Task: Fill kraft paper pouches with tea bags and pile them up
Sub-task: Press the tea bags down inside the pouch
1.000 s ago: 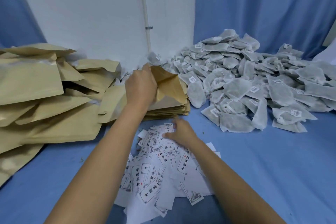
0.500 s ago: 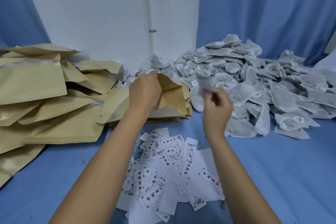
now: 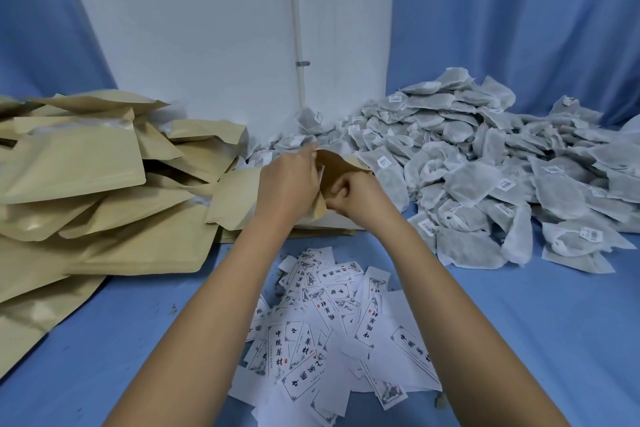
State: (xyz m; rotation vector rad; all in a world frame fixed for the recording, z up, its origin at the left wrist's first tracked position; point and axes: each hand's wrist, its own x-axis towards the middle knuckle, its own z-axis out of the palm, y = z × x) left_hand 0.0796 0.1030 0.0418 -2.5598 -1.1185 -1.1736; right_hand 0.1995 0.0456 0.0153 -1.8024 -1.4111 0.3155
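My left hand grips the near lip of an open kraft pouch and holds its mouth apart. My right hand is at the pouch mouth with its fingers curled shut. A small white slip shows between the two hands, and the rest of what the fingers pinch is hidden. The pouch is raised above a stack of flat empty pouches. A big heap of grey tea bags lies to the right. To the left is a loose pile of kraft pouches.
A scatter of printed white paper labels lies between my forearms on the blue cloth. A white wall with a thin vertical pipe stands behind, with blue curtains on both sides.
My right hand left the label pile, rose with a slip pinched in its fingers and moved left to the pouch mouth. My left hand kept holding the pouch open.
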